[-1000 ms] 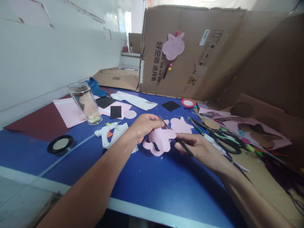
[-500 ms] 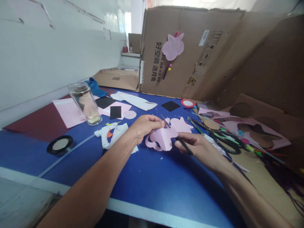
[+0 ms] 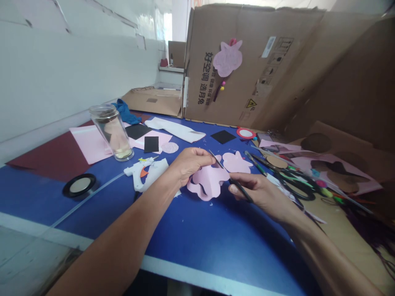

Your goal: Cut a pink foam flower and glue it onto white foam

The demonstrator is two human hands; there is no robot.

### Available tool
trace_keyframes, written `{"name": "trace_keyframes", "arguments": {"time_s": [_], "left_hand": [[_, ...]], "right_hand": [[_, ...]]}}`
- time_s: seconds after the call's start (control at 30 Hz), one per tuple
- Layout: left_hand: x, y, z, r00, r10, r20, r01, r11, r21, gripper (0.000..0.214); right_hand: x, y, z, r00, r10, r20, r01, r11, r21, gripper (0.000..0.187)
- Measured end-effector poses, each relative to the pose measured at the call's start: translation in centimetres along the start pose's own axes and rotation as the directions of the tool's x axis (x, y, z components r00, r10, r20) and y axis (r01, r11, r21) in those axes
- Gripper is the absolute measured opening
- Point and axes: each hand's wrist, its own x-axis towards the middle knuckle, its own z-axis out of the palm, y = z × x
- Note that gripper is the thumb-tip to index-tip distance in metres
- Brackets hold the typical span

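In the head view, the pink paper cut-out (image 3: 210,183) is held between the two hands over the middle of the blue counter (image 3: 216,238), back from its near edge. The fingers of the left hand (image 3: 194,162) are pinched on the paper's upper side; those of the right hand (image 3: 256,189) are wrapped around a black-handled cutting tool (image 3: 242,192), knife or scissors I cannot tell, its thin blade beside the cut-out's upper right edge. For a clean cut, I would keep the left fingertips off the blade's line, hold the paper taut close by, and turn the paper through curves rather than twist the wrist. Along the counter's far edge stands a cardboard box (image 3: 290,82) printed 好空调 选月兔, an air-conditioner slogan; its smaller line is too blurred to trust, its white label (image 3: 268,47) unreadable, its yellow warning triangle (image 3: 251,102) plain
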Motion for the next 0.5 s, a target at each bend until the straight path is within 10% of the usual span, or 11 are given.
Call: {"name": "trace_keyframes", "arguments": {"time_s": [0.5], "left_hand": [[0.09, -0.19, -0.26, 1.000, 0.007, 0.007, -0.008, 0.999, 0.036, 0.006]], "right_hand": [[0.08, -0.36, 0.15, 1.000, -0.014, -0.015, 0.015, 1.000, 0.012, 0.045]]}}
